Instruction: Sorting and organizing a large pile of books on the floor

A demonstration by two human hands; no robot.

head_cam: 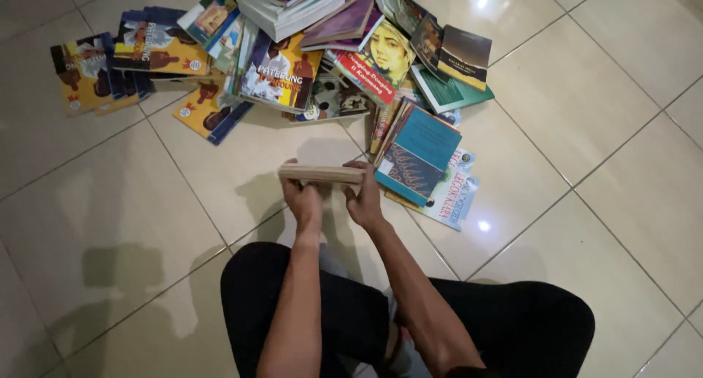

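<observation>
Your knees in black trousers [512,319] sat lowest in view, both forearms running up from them to a book [322,174] held level above the floor [110,202]. Your left hand [302,199] was closed on the book's left half from beneath, fingers curled over the near edge. Your right hand [364,199] gripped its right end the same way, thumb on top. The book showed you its page edge, long axis running left to right, square across both hands, so neither hand was nearer. Just right of it lay a blue book [417,155] on a white one [454,195]. Beyond, a loose pile of books [293,56] spread over the tiles, with yellow-covered ones [88,74] off to the left.
</observation>
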